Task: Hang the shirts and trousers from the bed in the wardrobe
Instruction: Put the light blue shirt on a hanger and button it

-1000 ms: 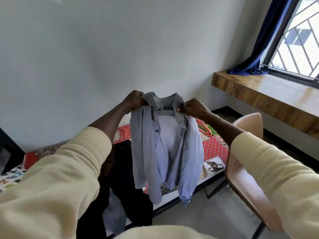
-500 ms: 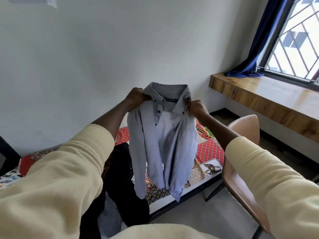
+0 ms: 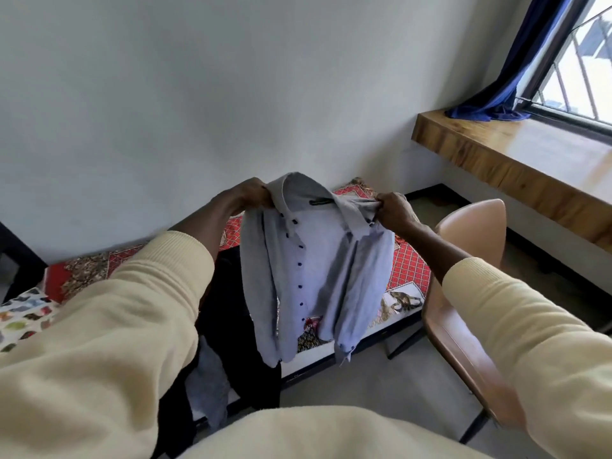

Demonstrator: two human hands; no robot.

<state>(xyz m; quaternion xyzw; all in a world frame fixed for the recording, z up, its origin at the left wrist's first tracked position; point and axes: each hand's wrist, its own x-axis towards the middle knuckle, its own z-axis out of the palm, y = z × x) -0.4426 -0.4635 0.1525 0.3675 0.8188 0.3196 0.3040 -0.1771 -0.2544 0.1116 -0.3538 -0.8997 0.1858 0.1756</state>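
A pale blue button-up shirt [image 3: 311, 270] with dark buttons hangs in the air in front of me, above the bed [image 3: 409, 270]. My left hand [image 3: 246, 198] grips its left shoulder by the collar. My right hand [image 3: 394, 212] grips the right shoulder, stretching the collar wide between them. Dark trousers [image 3: 238, 313] and a grey garment [image 3: 208, 389] lie over the bed's near edge, partly hidden by my left sleeve. The wardrobe is out of view.
The bed has a red patterned cover and stands against a white wall. A tan chair [image 3: 463, 286] stands at the right, close to the bed. A wooden ledge [image 3: 516, 160] runs under a barred window with a blue curtain [image 3: 516, 77]. Grey floor [image 3: 381, 385] lies below.
My hands have pulled apart and dropped a little, spreading the shirt wider so its button row faces me. My view has tipped to the right.
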